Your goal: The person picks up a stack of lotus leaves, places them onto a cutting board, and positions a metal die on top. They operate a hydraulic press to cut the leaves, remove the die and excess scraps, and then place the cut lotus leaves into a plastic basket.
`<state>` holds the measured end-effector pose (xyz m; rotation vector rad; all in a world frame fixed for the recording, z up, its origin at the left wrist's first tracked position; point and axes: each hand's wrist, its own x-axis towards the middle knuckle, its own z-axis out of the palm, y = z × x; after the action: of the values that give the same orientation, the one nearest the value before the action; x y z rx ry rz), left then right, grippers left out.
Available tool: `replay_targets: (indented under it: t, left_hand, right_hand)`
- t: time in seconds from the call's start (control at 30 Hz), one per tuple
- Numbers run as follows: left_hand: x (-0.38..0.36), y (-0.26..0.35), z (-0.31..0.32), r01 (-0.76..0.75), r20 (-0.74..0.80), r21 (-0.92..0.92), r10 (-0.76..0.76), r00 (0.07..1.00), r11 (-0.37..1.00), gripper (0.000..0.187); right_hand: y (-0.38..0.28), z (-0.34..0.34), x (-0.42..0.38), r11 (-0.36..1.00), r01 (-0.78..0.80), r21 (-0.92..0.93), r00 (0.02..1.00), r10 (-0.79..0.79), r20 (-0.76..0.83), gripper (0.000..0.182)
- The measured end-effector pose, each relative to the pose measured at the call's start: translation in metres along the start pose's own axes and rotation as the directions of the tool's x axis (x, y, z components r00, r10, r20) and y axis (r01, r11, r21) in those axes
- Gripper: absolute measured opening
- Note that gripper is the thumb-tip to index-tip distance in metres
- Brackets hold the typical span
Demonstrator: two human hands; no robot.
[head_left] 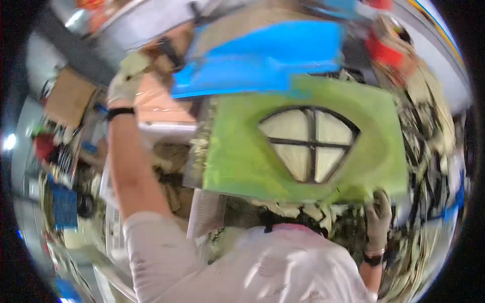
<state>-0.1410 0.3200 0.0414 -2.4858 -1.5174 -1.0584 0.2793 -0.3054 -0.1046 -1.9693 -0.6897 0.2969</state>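
Observation:
My left hand (pixel 124 83), in a pale glove, is raised at the upper left beside a peach-coloured surface. A yellowish pale piece (pixel 135 64) appears at its fingers, too blurred to name. My right hand (pixel 378 219), also gloved, is at the near right edge of a green board (pixel 232 146), its fingers bent over that edge. In the board is a fan-shaped opening with a black cross-shaped frame (pixel 312 143) and pale material (pixel 289 157) showing between the bars. A bright blue sheet (pixel 268 55) lies across the board's far side.
Cream and black scraps (pixel 424 131) are heaped along the right side. The peach-coloured surface (pixel 161 103) has a white edge. A brown cardboard piece (pixel 69 96) and a blue crate-like object (pixel 63 207) are at the left. A red item (pixel 381 50) stands at the upper right.

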Motion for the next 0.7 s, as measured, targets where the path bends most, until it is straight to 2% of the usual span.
replay_targets:
  t: [0.03, 0.07, 0.1, 0.13, 0.17, 0.2, 0.23, 0.27, 0.3, 0.33, 0.37, 0.4, 0.43, 0.47, 0.5, 0.57, 0.6, 0.63, 0.67, 0.7]
  left_hand:
    - [0.006, -0.025, 0.017, -0.156, -0.064, 0.167, 0.169, 0.984, 0.974, 0.029]
    - [0.015, -0.03, 0.041, -0.176, 0.031, -0.361, 0.201, 0.979, 0.916, 0.034]
    - [-0.012, 0.02, 0.03, -0.048, 0.052, -0.196, 0.06, 0.997, 0.979, 0.035]
    - [-0.024, 0.033, 0.04, 0.136, 0.122, -0.307, -0.103, 0.987, 0.942, 0.037]
    - [-0.038, 0.045, 0.047, -0.105, 0.036, -0.14, 0.111, 0.993, 0.985, 0.037]
    - [-0.055, 0.055, 0.048, -0.321, -0.035, 0.055, 0.323, 0.946, 0.945, 0.038]
    - [-0.082, 0.065, 0.073, -0.324, -0.132, -0.445, 0.296, 0.946, 0.835, 0.036]
    - [-0.115, 0.084, 0.095, -0.279, -0.195, -0.817, 0.214, 0.957, 0.504, 0.033]
    - [-0.143, 0.122, 0.089, -0.436, -0.187, -0.561, 0.406, 0.895, 0.703, 0.028]
    - [-0.175, 0.17, 0.081, -0.578, -0.113, -0.234, 0.568, 0.815, 0.782, 0.024]
    - [-0.208, 0.225, 0.079, -0.006, 0.135, -0.745, 0.159, 0.978, 0.667, 0.024]
    - [-0.225, 0.264, 0.064, 0.165, 0.41, -0.67, 0.175, 0.895, 0.724, 0.028]
    - [-0.238, 0.28, 0.075, -0.039, 0.333, -0.668, 0.345, 0.877, 0.743, 0.035]
    - [-0.246, 0.288, 0.089, -0.242, 0.263, -0.65, 0.512, 0.818, 0.72, 0.043]
    - [-0.246, 0.296, 0.095, -0.251, 0.261, -0.647, 0.518, 0.814, 0.72, 0.043]
    - [-0.243, 0.318, 0.108, -0.497, 0.28, -0.431, 0.635, 0.719, 0.753, 0.063]
    - [-0.241, 0.321, 0.116, -0.512, 0.262, -0.453, 0.658, 0.706, 0.729, 0.063]
    - [-0.238, 0.318, 0.124, -0.509, 0.354, -0.412, 0.648, 0.674, 0.756, 0.066]
    - [-0.235, 0.319, 0.13, -0.512, 0.444, -0.367, 0.63, 0.637, 0.777, 0.069]
    - [-0.226, 0.333, 0.117, -0.417, 0.565, -0.392, 0.572, 0.595, 0.82, 0.072]
  right_hand:
    - [-0.009, 0.009, -0.003, 1.0, 0.005, 0.0, 1.0, -0.005, -0.024, 0.04]
    - [-0.021, 0.01, -0.005, 0.986, 0.07, -0.154, 0.998, -0.069, 0.009, 0.041]
    - [-0.042, 0.016, 0.0, 0.949, 0.175, -0.263, 0.985, -0.17, 0.042, 0.042]
    - [-0.052, 0.021, -0.001, 0.942, 0.164, -0.293, 0.986, -0.16, 0.038, 0.042]
    - [-0.051, 0.024, 0.004, 0.892, 0.248, -0.377, 0.969, -0.235, 0.082, 0.043]
    - [-0.055, 0.029, 0.011, 0.859, 0.334, -0.389, 0.942, -0.316, 0.111, 0.045]
    - [-0.06, 0.037, 0.021, 0.84, 0.373, -0.395, 0.928, -0.345, 0.142, 0.046]
    - [-0.065, 0.045, 0.035, 0.816, 0.423, -0.395, 0.906, -0.391, 0.163, 0.046]
    - [-0.071, 0.052, 0.051, 0.786, 0.482, -0.387, 0.876, -0.443, 0.19, 0.046]
    - [-0.072, 0.061, 0.07, 0.752, 0.543, -0.375, 0.84, -0.493, 0.227, 0.045]
    - [-0.072, 0.067, 0.087, 0.711, 0.606, -0.357, 0.795, -0.546, 0.263, 0.044]
    - [-0.072, 0.074, 0.104, 0.71, 0.611, -0.35, 0.791, -0.552, 0.262, 0.044]
    - [-0.07, 0.081, 0.122, 0.664, 0.632, -0.398, 0.772, -0.499, 0.394, 0.044]
    - [-0.073, 0.088, 0.134, 0.613, 0.656, -0.441, 0.744, -0.427, 0.513, 0.044]
    - [-0.079, 0.094, 0.141, 0.616, 0.654, -0.439, 0.747, -0.432, 0.506, 0.044]
    - [-0.09, 0.094, 0.154, 0.631, 0.679, -0.376, 0.653, -0.285, 0.702, 0.044]
    - [-0.068, 0.102, 0.162, 0.627, 0.737, -0.252, 0.614, -0.466, 0.637, 0.042]
    - [-0.064, 0.107, 0.163, 0.663, 0.713, -0.227, 0.618, -0.442, 0.651, 0.043]
    - [-0.066, 0.108, 0.161, 0.631, 0.706, -0.323, 0.636, -0.362, 0.681, 0.044]
    - [-0.046, 0.12, 0.16, 0.593, 0.755, -0.278, 0.623, -0.517, 0.587, 0.043]
